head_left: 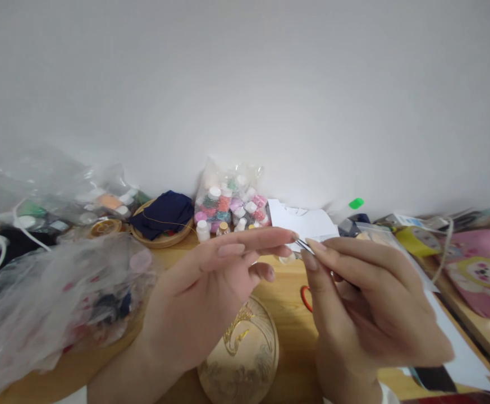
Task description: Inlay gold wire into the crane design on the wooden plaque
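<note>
My left hand [211, 286] and my right hand [366, 308] meet above a wooden table [287, 280], fingertips almost touching. The right hand pinches a thin dark metal tool [304, 245], possibly a needle or tweezers, whose tip reaches the left fingertips. The left hand's fingers are pressed together at that tip; what they hold is too small to make out. Below the hands lies a round wooden disc [245, 353] with a gold pattern. A red ring-shaped thing [305, 297] shows partly behind the right hand.
A clear bag of bead jars [230, 202] stands at the back, beside an embroidery hoop with dark blue cloth [163, 219]. Crumpled plastic bags [55, 292] fill the left. White paper [303, 220], a pink printed item [480, 269] and small boxes lie right.
</note>
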### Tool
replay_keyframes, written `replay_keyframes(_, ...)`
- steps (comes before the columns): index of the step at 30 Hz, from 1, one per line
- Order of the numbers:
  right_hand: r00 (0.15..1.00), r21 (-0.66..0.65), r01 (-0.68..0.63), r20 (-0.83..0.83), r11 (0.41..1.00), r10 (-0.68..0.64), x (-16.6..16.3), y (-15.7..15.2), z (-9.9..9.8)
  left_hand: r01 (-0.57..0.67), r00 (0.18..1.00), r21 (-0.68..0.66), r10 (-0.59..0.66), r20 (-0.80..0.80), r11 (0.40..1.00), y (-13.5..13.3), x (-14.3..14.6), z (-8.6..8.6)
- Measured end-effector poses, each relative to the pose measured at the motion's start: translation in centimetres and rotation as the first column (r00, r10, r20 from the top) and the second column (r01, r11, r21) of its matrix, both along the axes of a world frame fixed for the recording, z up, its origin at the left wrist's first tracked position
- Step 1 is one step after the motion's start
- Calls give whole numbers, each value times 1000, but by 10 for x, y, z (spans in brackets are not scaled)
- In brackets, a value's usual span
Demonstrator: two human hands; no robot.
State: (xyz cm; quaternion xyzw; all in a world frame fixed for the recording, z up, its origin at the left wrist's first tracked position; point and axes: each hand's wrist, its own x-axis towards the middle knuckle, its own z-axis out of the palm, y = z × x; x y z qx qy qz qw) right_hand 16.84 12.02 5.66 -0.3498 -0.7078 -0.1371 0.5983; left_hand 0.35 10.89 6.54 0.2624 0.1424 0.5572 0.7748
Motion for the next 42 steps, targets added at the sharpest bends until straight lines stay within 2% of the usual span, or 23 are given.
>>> replay_keyframes(10,1000,17,15,-9,1000,-15,-3,0,2,122,992,13,-122,43,993,10,3,-7)
replay_keyframes(16,1000,12,11,7,1000,-11,-2,0,1,148,986,40,-151,75,988,10,2,-9)
replay_keyframes(20,999,0,-40,5,999,40,-1,1,1,136,987,49,-139,80,990,10,2,-9)
replay_keyframes(25,1000,-3,2,6,1000,-2,-3,0,2,116,990,84,-122,64,990,10,2,-10)
replay_keyframes(42,1000,-20,-2,18,1000,3,1,-2,3,57,998,117,-58,6,992,7,2,-12)
